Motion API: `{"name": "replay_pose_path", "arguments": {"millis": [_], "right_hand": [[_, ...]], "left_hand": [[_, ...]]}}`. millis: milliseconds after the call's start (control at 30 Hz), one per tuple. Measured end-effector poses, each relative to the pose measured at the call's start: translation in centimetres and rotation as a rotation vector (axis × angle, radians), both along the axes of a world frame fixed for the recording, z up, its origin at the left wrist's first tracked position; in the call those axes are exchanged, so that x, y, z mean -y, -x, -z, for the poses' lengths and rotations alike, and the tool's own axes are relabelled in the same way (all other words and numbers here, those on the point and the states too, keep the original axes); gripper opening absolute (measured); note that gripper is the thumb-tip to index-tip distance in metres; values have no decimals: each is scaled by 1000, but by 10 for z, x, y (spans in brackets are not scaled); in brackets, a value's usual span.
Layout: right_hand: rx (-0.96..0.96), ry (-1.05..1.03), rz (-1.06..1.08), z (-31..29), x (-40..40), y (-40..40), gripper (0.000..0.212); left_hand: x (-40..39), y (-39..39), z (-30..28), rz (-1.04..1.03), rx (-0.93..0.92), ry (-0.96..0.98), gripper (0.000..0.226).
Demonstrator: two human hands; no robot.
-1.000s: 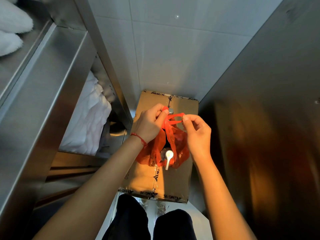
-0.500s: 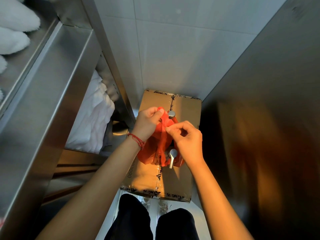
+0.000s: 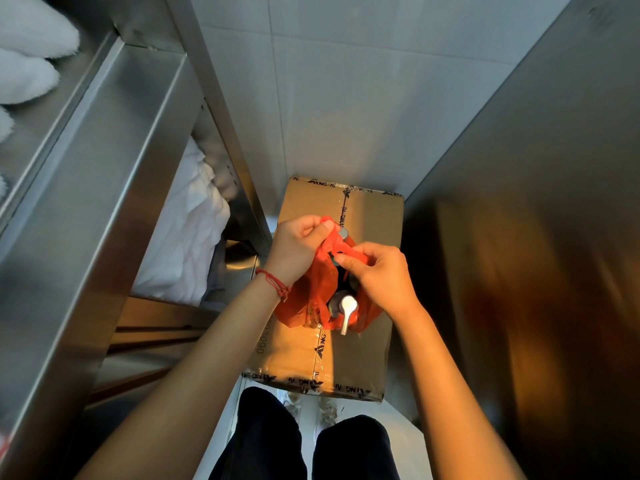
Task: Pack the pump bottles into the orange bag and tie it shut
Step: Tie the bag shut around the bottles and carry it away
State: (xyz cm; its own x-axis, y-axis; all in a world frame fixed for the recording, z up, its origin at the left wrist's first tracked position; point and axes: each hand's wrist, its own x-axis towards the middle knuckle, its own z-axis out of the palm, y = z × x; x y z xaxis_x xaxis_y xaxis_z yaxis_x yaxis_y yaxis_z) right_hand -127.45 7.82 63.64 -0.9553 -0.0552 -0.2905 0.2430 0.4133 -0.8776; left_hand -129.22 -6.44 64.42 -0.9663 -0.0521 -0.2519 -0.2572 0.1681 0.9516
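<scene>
Orange bag (image 3: 320, 289) handles in both grips

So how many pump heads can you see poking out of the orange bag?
2: one silver pump head at the near opening of the orange bag, one grey pump top by the knot between the hands. More may be hidden.

Bare forearms, no sleeves, reaching in from the lower edge of the frame. Thin red string bracelet (image 3: 274, 278) knotted around the left wrist, left of centre. Dark trousers (image 3: 298, 441) at bottom centre. Pale laced shoes (image 3: 325, 408) just above them, partly hidden.
</scene>
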Motion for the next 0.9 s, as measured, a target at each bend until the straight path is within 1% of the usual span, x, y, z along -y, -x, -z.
{"name": "replay_pose_path", "arguments": {"millis": [100, 167, 200, 233, 333, 367, 400, 467, 533, 600, 667, 733, 833, 900], "right_hand": [[-125, -198, 90, 4, 3, -1, 30], [-122, -212, 115, 5, 8, -2, 34], [-83, -169, 135, 5, 10, -2, 34], [-34, -79, 168, 3, 12, -3, 32], [113, 355, 294, -4, 14, -3, 27], [160, 463, 334, -7, 14, -4, 26], [209, 518, 373, -9, 15, -5, 27], [272, 512, 449, -11, 17, -6, 32], [275, 522, 521, -13, 20, -5, 21], [260, 611, 571, -16, 21, -3, 12], [237, 681, 619, -14, 20, -4, 15], [228, 749, 703, -12, 18, -6, 19], [230, 945, 894, -8, 5, -3, 23], [236, 1039, 1012, -3, -10, -1, 24]], "left_hand": [[-2, -2, 1, -1, 7, 31, 23], [-4, -3, 3, -16, 17, 55, 24], [-4, -4, 4, -28, 22, 60, 23], [-5, -4, 4, -42, 29, 58, 23], [-7, -5, 4, -90, 45, -15, 23], [-8, -5, 3, -104, 42, -44, 25], [-9, -5, 2, -110, 38, -48, 27], [-10, -7, 1, -114, 30, -27, 27], [-12, -9, 3, -141, 25, -26, 26], [-15, -12, 6, -206, 18, -19, 28], [-18, -15, 10, -290, 5, 22, 29], [-17, -18, 15, -368, -12, 23, 29], [-9, -22, 21, -503, 68, -67, 23], [0, -26, 26, -632, 160, -212, 12]]}}
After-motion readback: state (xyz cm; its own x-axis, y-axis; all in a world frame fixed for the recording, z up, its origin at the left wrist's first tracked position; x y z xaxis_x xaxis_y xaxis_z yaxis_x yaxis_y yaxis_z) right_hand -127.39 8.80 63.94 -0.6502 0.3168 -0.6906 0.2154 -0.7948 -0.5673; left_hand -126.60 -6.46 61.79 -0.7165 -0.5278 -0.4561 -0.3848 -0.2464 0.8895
